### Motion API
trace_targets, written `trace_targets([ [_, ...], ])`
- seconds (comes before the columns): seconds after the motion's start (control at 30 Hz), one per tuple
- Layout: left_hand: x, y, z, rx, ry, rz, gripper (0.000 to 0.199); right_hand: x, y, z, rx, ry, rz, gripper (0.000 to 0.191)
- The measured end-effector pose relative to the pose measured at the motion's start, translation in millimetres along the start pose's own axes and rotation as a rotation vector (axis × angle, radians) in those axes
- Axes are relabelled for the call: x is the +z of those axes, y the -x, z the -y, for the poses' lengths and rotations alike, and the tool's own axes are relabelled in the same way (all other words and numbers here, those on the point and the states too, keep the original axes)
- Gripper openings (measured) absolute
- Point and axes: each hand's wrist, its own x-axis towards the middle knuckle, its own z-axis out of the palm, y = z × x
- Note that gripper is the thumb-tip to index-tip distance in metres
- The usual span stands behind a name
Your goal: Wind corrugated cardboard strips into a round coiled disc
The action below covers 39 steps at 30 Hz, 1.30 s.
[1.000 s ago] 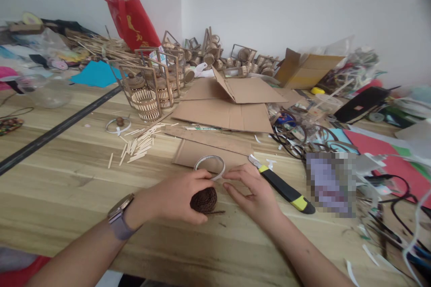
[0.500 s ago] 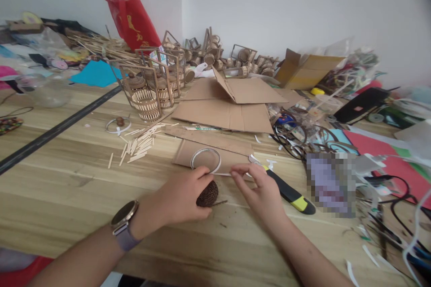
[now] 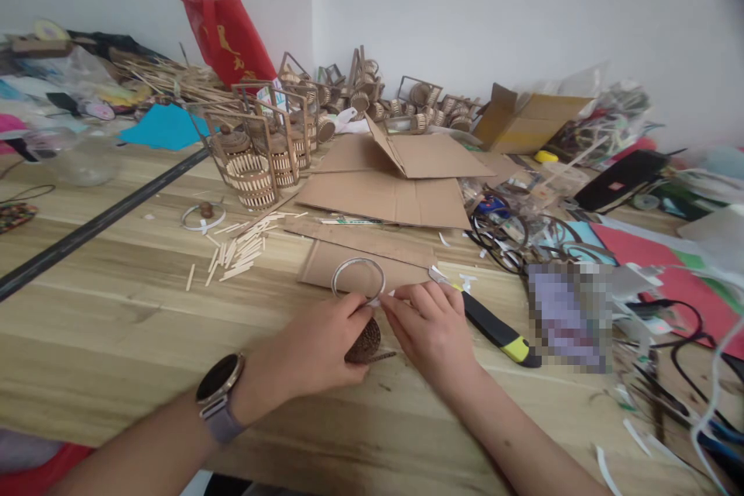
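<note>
My left hand (image 3: 325,345), with a watch (image 3: 219,380) on the wrist, is closed. Between its thumb and index finger it pinches the near edge of a thin pale ring (image 3: 335,270). Lower in the same hand is a brown coiled disc (image 3: 366,342) with a twisted cord end sticking out to the right. My right hand (image 3: 433,329) is closed in a pinch at the ring's right side. A small white strip (image 3: 375,301) shows at its fingertips, partly hidden by the fingers. A black and yellow utility knife (image 3: 494,329) lies just right of this hand.
Cardboard pieces (image 3: 384,198) lie ahead of the hands. Short wooden sticks (image 3: 241,252) and another ring (image 3: 194,226) are at left, below small slatted baskets (image 3: 253,178). Cables, coloured paper (image 3: 639,256) and a black speaker (image 3: 619,180) crowd the right side.
My right hand has moved left, and its fingertips have come to the ring's edge. My left hand has shifted slightly right with the ring and the coiled disc, which is now turned more face-on.
</note>
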Motion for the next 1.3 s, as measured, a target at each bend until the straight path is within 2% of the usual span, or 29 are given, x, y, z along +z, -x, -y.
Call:
trace_targets([
  [0.23, 2.3, -0.3, -2.0, 0.031, -0.041, 0.01, 0.034, 0.7, -3.3, 2.8, 0.033, 0.042, 0.087, 0.02],
  [0.3, 3.1, -0.1, -2.9, 0.048, -0.028, 0.01, 0.035, 2.3, -3.1, 1.3, 0.084, -0.044, 0.12, 0.016],
  [0.43, 4.9, -0.3, -4.8, 0.053, 0.036, -0.007, 0.041, 5.8, -3.1, -2.0, 0.277, -0.397, 0.142, 0.012],
  [0.57, 6.0, 0.7, -4.5, 0.034, 0.115, -0.057, 0.045, 6.2, -3.9, -13.2, 0.456, -0.629, 0.078, 0.011],
  [0.7, 2.1, 3.0, 1.3, -0.029, 0.227, -0.156, 0.056, 4.7, -2.1, -41.1, 0.757, -0.836, -0.113, 0.008],
  [0.8, -2.4, 2.3, 7.5, -0.039, 0.284, -0.195, 0.057, 4.4, -1.5, -51.0, 0.84, -0.979, -0.164, 0.016],
  [0.93, -3.0, -0.1, 12.6, -0.027, 0.321, -0.242, 0.057, 2.5, -3.7, -34.2, 0.924, -1.452, -0.21, 0.027],
  [1.1, 0.3, 0.2, 13.9, 0.117, 0.377, -0.321, 0.057, -4.2, -4.3, -9.4, 1.049, -1.909, -0.06, 0.026],
  [1.2, 1.5, 0.5, 14.5, 0.189, 0.382, -0.375, 0.058, -6.8, -3.5, -3.8, 1.054, -2.053, -0.031, 0.026],
  [1.3, 2.5, 0.1, 15.5, 0.225, 0.382, -0.391, 0.06, -8.0, -3.0, -1.2, 1.024, -2.09, -0.017, 0.025],
])
